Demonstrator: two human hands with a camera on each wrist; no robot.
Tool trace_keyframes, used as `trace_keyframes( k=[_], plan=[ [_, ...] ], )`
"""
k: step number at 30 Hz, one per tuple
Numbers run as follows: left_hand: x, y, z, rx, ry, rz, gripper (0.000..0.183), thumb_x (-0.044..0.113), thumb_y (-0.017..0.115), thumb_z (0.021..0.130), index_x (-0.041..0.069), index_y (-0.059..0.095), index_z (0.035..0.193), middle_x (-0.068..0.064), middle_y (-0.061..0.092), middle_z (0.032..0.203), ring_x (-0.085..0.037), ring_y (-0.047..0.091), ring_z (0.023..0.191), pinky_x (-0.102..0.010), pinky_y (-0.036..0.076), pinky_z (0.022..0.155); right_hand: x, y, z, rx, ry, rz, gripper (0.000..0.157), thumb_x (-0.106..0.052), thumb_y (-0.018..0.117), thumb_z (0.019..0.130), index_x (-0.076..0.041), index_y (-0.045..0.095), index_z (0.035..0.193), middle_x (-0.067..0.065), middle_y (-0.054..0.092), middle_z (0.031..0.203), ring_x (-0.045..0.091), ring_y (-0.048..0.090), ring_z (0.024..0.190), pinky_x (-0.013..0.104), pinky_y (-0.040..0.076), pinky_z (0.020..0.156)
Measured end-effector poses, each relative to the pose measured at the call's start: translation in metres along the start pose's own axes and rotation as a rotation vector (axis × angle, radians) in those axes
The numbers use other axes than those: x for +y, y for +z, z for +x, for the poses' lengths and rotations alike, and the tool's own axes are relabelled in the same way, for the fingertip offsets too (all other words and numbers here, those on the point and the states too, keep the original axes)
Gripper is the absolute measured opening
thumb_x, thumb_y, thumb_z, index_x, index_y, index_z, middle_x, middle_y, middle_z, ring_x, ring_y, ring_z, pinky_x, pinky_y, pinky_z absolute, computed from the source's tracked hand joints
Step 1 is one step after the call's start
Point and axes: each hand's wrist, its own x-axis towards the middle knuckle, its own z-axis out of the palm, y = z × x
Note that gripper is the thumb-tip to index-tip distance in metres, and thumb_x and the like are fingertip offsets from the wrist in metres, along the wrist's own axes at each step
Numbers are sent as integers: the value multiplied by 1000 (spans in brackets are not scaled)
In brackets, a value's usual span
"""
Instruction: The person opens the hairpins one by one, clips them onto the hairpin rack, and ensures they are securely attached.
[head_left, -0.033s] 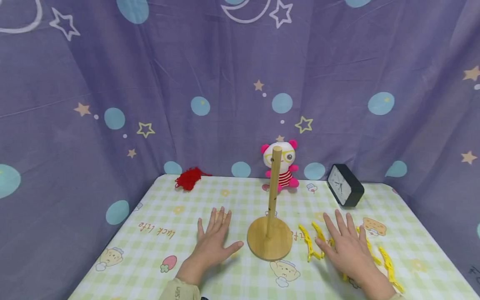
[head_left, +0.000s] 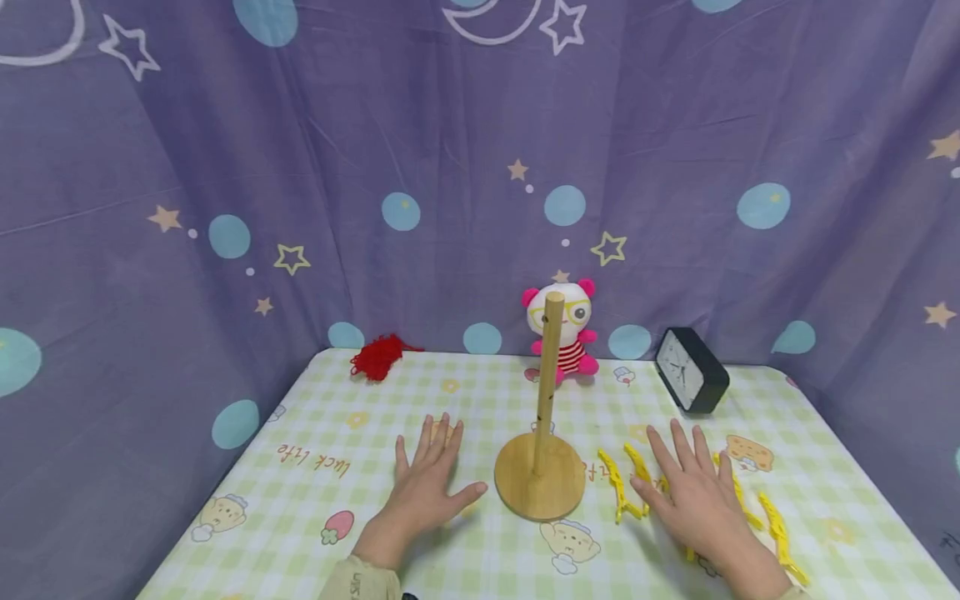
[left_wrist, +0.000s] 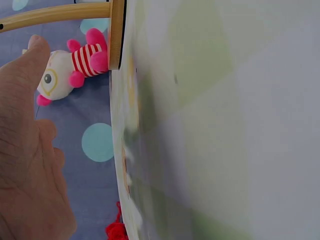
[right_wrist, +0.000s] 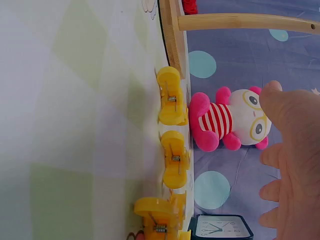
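Observation:
My left hand (head_left: 423, 492) is held palm down with fingers spread over the checked tablecloth, left of a wooden stand with a round base (head_left: 540, 492) and an upright pole (head_left: 550, 367). Nothing is in its grasp, and a shadow lies on the cloth below it. On the other side, my right hand (head_left: 693, 504) spreads its fingers above several yellow spring clips (head_left: 780, 533), partly covering them. In the right wrist view, metal springs show in the yellow clips (right_wrist: 174, 159), which stand in a row below the hand.
Toward the back edge sits a pink and white plush toy (head_left: 568, 337), behind the pole. A black square clock (head_left: 693, 371) stands at the back right. A bundle of red yarn (head_left: 378, 358) lies at the back left. A purple curtain (head_left: 450, 125) hangs behind the table.

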Motion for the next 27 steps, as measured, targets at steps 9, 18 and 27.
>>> trace_keyframes(
  k=[9,18,27],
  plan=[
    [1,0,1,13,17,-6,92,67,55,87,15,21,157,-8,8,163,-32,-3,149,-67,-8,108,3,1,-1,7,-11,7,81,-64,45,94,-12,29,154,27,13,158,49,1,144,77,0,102],
    [2,5,0,-12,6,6,93,68,54,87,17,19,157,-4,4,163,-26,-9,148,-66,-8,109,8,0,-2,-16,-1,9,80,-62,49,94,-13,29,154,27,13,158,49,0,144,77,0,102],
    [12,4,6,-51,43,-14,95,68,56,85,13,24,156,-13,9,162,-36,0,148,-70,-2,108,23,-13,-5,-57,23,41,79,-62,44,96,-9,30,153,31,14,156,55,4,141,78,2,100]
  ],
)
